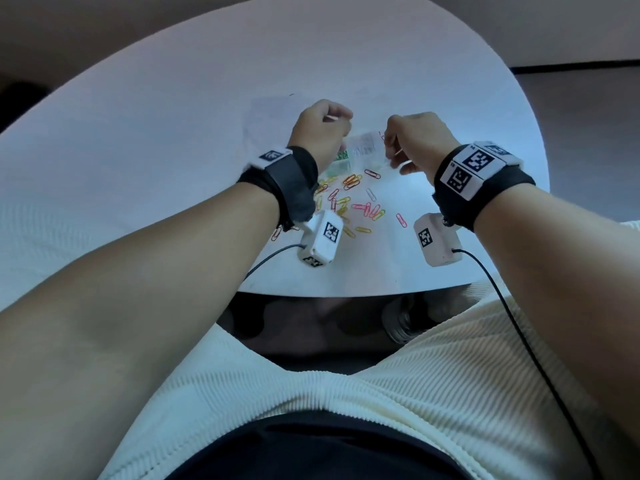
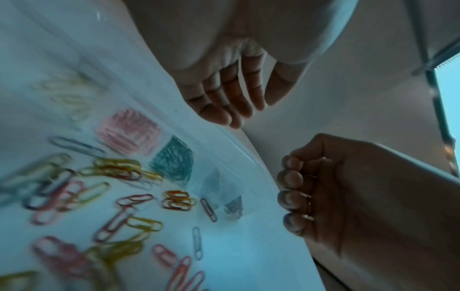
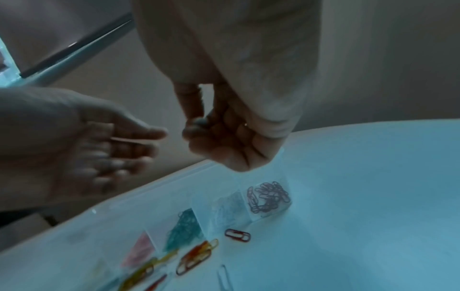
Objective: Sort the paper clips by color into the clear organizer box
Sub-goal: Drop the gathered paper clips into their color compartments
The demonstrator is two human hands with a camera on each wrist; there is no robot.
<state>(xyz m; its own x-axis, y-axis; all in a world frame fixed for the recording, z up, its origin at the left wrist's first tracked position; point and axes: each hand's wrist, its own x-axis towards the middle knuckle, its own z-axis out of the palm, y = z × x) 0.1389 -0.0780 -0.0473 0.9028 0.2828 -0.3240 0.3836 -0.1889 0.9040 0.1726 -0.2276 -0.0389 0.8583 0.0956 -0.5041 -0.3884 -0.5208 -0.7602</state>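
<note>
Paper clips (image 1: 349, 206) lie loose on the table, just our side of the clear organizer box (image 3: 248, 204), whose compartments already hold sorted colors. Our right hand (image 2: 321, 189) curls over clips above it; our left hand (image 3: 82, 137) hovers, fingers relaxed. We judge plenty left.

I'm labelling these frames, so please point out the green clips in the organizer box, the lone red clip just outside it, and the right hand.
green clips (image 3: 183, 229), right wrist view, middle of the heap
red clip (image 3: 237, 235), right wrist view, its centre loop
right hand (image 2: 321, 187), left wrist view, knuckles
</note>
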